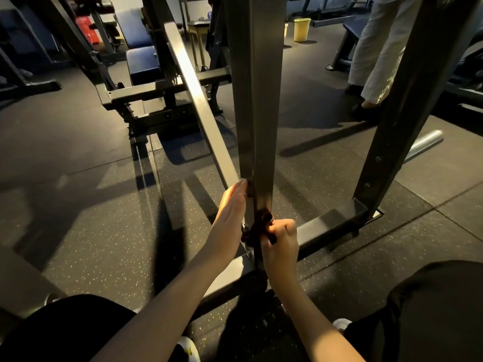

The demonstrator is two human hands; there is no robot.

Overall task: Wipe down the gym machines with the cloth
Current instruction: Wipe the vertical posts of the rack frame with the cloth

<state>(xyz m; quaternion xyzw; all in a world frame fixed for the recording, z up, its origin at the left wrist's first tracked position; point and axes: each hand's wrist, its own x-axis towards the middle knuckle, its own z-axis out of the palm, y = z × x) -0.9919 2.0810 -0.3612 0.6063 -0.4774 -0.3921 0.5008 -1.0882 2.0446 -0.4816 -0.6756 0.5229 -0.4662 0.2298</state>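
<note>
With the right hand (281,241), grips a dark cloth (257,228), fingers curled tight round the bunched fabric, knuckles up, and holds it against the front of the grey upright post (257,100) near its foot. Has part of the cloth wrapped round the post's front edge, with a dark fold showing on the left side too, just above the joint with the base bar (332,226). With the left hand (231,218), braces the left face of the same post: fingers straight and pressed together, tips pointing up, palm flat to the metal, wrist just beside the cloth. Crouches low before the machine, both forearms bare and reaching forward, knees (431,309) in black at the bottom corners, a white shoe (341,323) peeking out by the right knee.

Beyond the post: a slanted bar (193,87) catching the light, running up and away to the left; a second dark upright (407,100) to the right, bolted at the far end of the base bar; a silver cylinder (423,145) lying behind it on the speckled rubber floor (91,205). Farther back: a blue padded seat (142,61) on another machine, a yellow bin (302,29) standing on the floor, and another person's legs in pale trousers (376,48) at the upper right.
</note>
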